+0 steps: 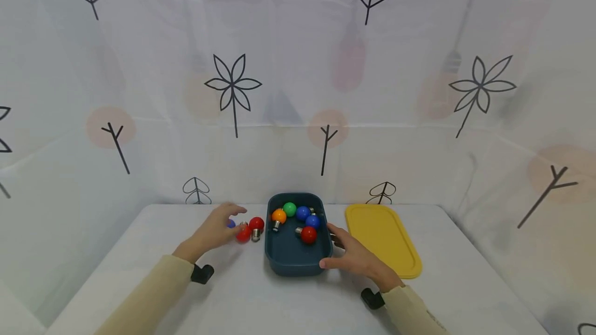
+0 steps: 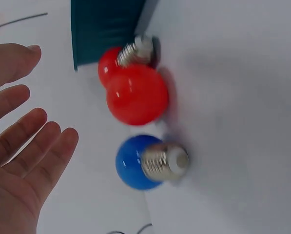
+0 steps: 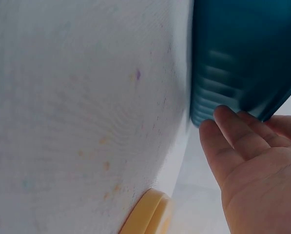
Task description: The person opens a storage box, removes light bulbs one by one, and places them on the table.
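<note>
Over the table's left side, my left hand (image 1: 213,229) hovers with spread fingers and holds nothing. Close to it lie two red bulbs (image 1: 256,223) (image 2: 137,95) and a blue bulb (image 2: 135,165) with a silver screw base; the hand partly covers the blue one in the head view. To their right stands a dark teal tub (image 1: 298,262). Inside are an orange bulb (image 1: 279,215), a green bulb (image 1: 289,209), two blue bulbs (image 1: 303,213) and a red bulb (image 1: 308,235). My right hand (image 1: 356,258) is at the tub's right wall, its fingers (image 3: 238,131) extended along it; contact is hard to tell.
A yellow lid-like tray (image 1: 384,239) lies flat on the white table (image 1: 233,304), right of the tub. Behind the table hangs a pale cloth (image 1: 288,92) printed with plants. Each wrist wears a small black device (image 1: 202,274).
</note>
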The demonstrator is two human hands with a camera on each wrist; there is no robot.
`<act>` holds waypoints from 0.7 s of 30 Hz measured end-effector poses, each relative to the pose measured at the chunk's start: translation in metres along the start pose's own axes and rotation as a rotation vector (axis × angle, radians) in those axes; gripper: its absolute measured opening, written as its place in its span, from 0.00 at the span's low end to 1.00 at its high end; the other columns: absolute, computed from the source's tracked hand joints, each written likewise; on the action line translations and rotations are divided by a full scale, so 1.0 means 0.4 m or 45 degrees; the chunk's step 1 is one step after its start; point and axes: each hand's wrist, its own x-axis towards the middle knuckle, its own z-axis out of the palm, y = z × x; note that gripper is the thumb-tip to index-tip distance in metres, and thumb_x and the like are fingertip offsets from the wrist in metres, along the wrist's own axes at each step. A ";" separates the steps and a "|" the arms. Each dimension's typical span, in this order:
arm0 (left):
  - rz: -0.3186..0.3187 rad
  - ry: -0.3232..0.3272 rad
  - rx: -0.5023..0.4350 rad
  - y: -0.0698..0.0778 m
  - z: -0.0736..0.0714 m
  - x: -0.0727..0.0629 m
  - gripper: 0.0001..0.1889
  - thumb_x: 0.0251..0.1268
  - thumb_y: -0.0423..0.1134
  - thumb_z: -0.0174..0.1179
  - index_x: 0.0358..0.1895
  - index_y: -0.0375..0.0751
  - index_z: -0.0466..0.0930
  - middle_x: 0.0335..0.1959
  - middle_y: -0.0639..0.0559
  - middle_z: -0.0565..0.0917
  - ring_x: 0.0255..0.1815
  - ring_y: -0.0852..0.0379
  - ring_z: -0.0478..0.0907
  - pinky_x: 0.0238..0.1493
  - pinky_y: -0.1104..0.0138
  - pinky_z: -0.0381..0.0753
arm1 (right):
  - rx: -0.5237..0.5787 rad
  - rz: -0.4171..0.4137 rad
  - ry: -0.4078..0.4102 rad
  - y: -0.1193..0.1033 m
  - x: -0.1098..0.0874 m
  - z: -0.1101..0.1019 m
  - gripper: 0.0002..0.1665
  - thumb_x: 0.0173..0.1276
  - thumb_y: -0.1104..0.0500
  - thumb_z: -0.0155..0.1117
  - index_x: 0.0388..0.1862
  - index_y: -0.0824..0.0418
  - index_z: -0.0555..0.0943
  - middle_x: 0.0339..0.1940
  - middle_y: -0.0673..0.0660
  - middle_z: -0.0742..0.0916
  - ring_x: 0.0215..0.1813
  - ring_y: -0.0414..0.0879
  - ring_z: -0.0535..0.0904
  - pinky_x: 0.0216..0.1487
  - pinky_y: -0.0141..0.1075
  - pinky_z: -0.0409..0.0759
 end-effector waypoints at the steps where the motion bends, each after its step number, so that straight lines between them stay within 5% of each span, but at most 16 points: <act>1: 0.008 -0.007 -0.009 0.011 0.004 0.001 0.21 0.59 0.38 0.66 0.57 0.43 0.77 0.55 0.46 0.76 0.51 0.45 0.76 0.50 0.55 0.80 | 0.000 0.004 0.002 0.000 0.000 0.000 0.59 0.53 0.42 0.74 0.77 0.54 0.52 0.75 0.58 0.61 0.71 0.60 0.62 0.65 0.57 0.65; 6: 0.061 -0.055 -0.037 0.052 0.035 0.009 0.21 0.58 0.39 0.68 0.56 0.44 0.78 0.53 0.49 0.76 0.52 0.45 0.75 0.52 0.56 0.79 | -0.008 0.018 0.005 0.003 0.002 0.002 0.59 0.53 0.42 0.74 0.77 0.53 0.52 0.75 0.59 0.61 0.71 0.61 0.62 0.64 0.57 0.65; 14: 0.291 -0.093 -0.098 0.111 0.079 0.039 0.19 0.60 0.37 0.66 0.55 0.40 0.78 0.49 0.43 0.77 0.46 0.44 0.75 0.50 0.55 0.78 | -0.021 0.014 0.005 0.003 0.004 0.001 0.59 0.54 0.42 0.73 0.77 0.53 0.52 0.75 0.59 0.60 0.71 0.60 0.62 0.65 0.57 0.65; 21: 0.357 -0.129 -0.076 0.158 0.121 0.073 0.20 0.61 0.39 0.66 0.56 0.42 0.77 0.49 0.46 0.76 0.49 0.48 0.74 0.55 0.57 0.76 | -0.018 0.002 0.000 0.004 0.004 0.001 0.59 0.54 0.42 0.73 0.77 0.54 0.51 0.76 0.58 0.60 0.71 0.61 0.61 0.65 0.57 0.64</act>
